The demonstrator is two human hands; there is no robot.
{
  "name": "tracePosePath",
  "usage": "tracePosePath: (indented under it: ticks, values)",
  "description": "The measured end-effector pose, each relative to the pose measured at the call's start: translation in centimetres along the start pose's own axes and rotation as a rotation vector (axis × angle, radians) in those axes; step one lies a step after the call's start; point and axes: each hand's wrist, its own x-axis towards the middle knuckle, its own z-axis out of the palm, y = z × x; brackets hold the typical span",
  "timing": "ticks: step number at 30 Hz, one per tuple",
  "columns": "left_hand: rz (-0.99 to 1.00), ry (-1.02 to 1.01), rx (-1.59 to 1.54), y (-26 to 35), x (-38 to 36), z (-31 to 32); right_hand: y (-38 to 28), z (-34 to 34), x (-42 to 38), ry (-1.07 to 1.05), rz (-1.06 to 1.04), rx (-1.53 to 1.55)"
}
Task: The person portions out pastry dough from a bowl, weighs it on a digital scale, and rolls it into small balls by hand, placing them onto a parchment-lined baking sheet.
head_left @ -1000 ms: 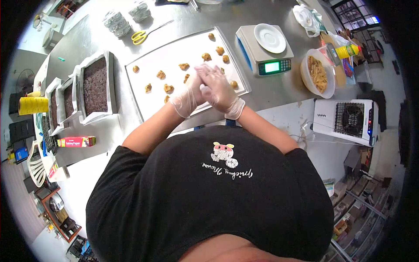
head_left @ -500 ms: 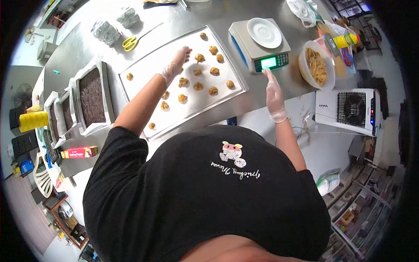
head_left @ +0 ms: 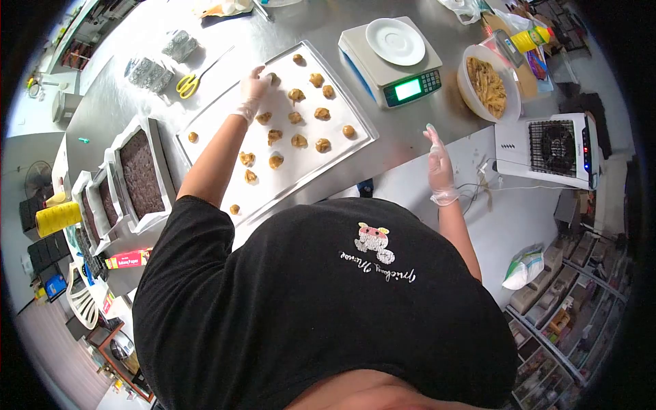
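Note:
My left hand (head_left: 254,90), in a clear glove, is over the paper-lined tray (head_left: 326,165) with its fingers loosely bent and apart. Just right of its fingertips lies a dough ball (head_left: 274,79). Several more brown dough pieces (head_left: 296,95) are spread over the white paper. My right hand (head_left: 441,167), also gloved, hovers off the table's front edge, fingers stretched out and holding nothing. Beyond it stands a scale (head_left: 369,60) with a lit green display and a white saucer (head_left: 395,42) on top. A clear bowl of dough (head_left: 486,87) is right of the scale.
Dark baked slabs (head_left: 142,174) sit in paper-lined pans at the left. Yellow scissors (head_left: 188,85) and patterned bundles (head_left: 149,74) lie beyond the tray. A red baking paper box (head_left: 128,258) is near the front left. A white appliance (head_left: 543,150) stands at the right.
My left hand has moved left over the tray, uncovering a dough ball beside its fingers. My right hand has drawn back from the scale toward my body. The view has shifted slightly.

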Motion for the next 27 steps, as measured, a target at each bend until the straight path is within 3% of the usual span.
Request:
tracePosePath:
  ticks: [2,27]
  values:
    - [0.091,-0.012,0.443,0.1,-0.6,-0.2,0.1,0.0,-0.1,-0.022,0.044,-0.003]
    - [0.38,-0.018,0.361,2.0,1.1,1.4,-0.4,0.1,0.0,-0.058,0.012,-0.028]
